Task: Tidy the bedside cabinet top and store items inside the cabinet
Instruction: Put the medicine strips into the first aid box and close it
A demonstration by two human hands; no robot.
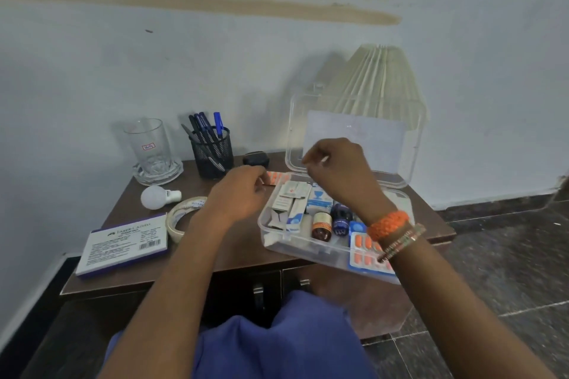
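Clear plastic medicine box [278, 235], lid up, at cabinet top's right front edge: light, rigid, slick; best gripped by side walls. Left hand [238, 194] pinching orange pill strip [275, 177]; right hand [335, 172] curled, contents unclear.

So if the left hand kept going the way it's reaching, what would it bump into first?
Probably the orange pill strip at the clear box's back left corner; the left hand already looks nearly on it, though depth is hard to judge.

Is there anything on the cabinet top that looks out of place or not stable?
Yes. The open clear plastic box sticks out over the cabinet top's front edge. A loose light bulb lies on its side near the glass.
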